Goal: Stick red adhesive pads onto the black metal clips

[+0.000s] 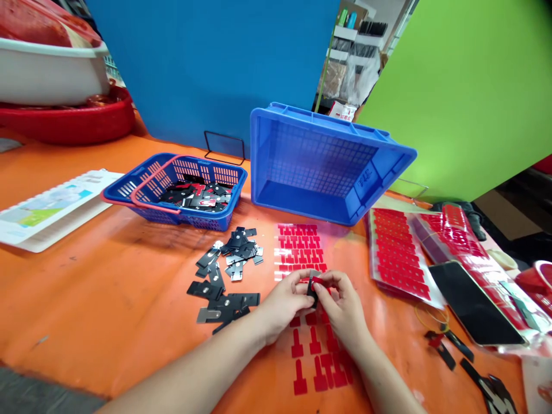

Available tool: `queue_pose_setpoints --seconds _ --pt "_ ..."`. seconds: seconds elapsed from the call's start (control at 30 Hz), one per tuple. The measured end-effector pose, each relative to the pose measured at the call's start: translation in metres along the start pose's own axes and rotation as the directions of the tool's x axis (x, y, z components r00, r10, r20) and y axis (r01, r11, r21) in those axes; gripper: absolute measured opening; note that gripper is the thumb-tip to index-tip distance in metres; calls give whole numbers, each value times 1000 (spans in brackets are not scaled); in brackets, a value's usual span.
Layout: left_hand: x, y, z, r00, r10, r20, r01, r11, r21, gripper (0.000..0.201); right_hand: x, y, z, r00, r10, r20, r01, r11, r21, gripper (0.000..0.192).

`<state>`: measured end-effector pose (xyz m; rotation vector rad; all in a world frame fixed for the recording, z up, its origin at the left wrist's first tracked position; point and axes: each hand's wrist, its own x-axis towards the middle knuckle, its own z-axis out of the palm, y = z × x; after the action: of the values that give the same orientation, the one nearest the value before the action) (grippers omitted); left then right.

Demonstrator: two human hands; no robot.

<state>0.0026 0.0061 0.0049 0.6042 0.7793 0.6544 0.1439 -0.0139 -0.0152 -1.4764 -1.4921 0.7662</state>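
Both my hands meet over the orange table, just in front of me. My left hand (288, 303) and my right hand (340, 303) pinch one small black part with a red sticker (313, 286) between their fingertips. Under them lies a clear sheet of red T-shaped stickers (299, 248), with more red stickers (317, 359) nearer to me. A loose pile of black and silver metal parts (226, 275) lies just left of my left hand.
A small blue basket (129, 190) with a red handle holds more parts at the back left. A large blue crate (328, 164) lies tipped behind the stickers. Sticker sheets (397, 256), a phone (472, 302) and stray black parts (448, 348) lie right. White and red basins (52, 86) stand far left.
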Motion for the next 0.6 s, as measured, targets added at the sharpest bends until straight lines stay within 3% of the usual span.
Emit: queue_pose_setpoints --seconds 0.6 --pt "-3 2 -1 999 16 41 -16 1000 9 44 0 -4 -2 999 42 28 -44 996 77 11"
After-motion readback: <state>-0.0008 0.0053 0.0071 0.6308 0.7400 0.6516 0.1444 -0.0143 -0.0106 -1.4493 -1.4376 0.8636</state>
